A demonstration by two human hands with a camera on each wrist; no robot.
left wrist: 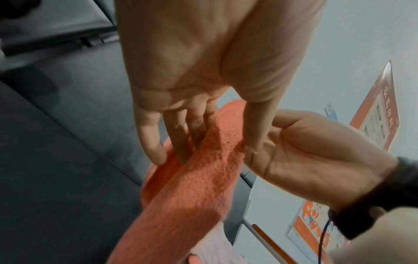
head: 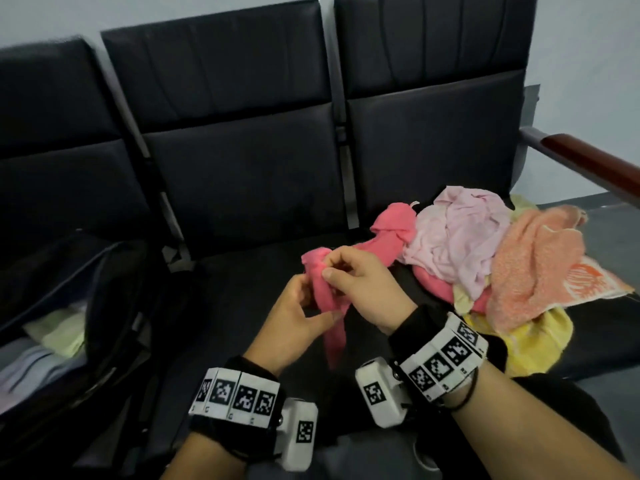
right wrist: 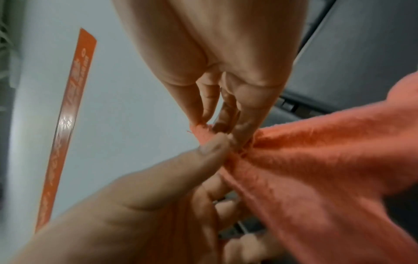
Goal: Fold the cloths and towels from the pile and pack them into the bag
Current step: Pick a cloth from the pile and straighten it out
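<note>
Over the middle seat, both hands hold a bunched bright pink cloth (head: 391, 233). My left hand (head: 304, 306) grips it between thumb and fingers, and one end hangs down below. My right hand (head: 349, 271) pinches an edge of it just above the left. In the left wrist view the left hand (left wrist: 212, 142) has the pink cloth (left wrist: 199, 187) between thumb and fingers. In the right wrist view the right hand (right wrist: 217, 125) pinches a frayed corner of the pink cloth (right wrist: 316, 160). The cloth's far end trails into the pile. The black bag (head: 79, 268) lies open at left.
The pile on the right seat holds a pale pink cloth (head: 460, 237), an orange towel (head: 533, 261) and a yellow towel (head: 526, 341). Folded pale cloths (head: 59, 334) lie inside the bag. A wooden armrest (head: 588, 161) bounds the bench at right. The black seat (head: 242, 289) lies under my hands.
</note>
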